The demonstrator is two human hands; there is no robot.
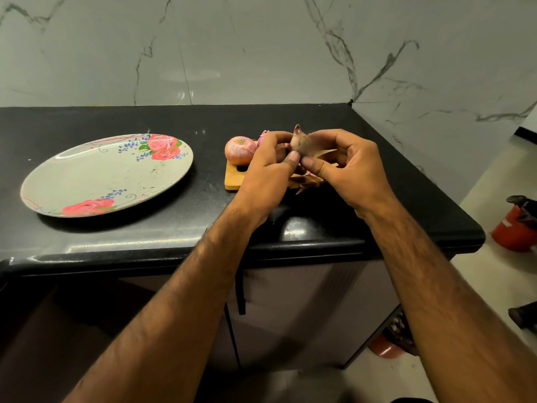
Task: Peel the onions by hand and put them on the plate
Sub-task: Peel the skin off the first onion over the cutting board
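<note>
A: Where's the onion, and how is it going to handle?
B: The left hand (270,167) and right hand (348,167) are both gripping the onion (302,142) above the cutting board (232,178). It's looking light and firm, with skin that's probably papery and brittle. I'd be pinching the loose tip at 12 o'clock.
A: Anything hidden?
B: Fingers are covering most of it. A 2nd onion (239,151) is lying at 9 o'clock, and the plate (87,175) is sitting farther that way.

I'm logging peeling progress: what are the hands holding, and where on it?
The left hand grips an onion round its body; the right hand pinches its loose brown skin.
</note>
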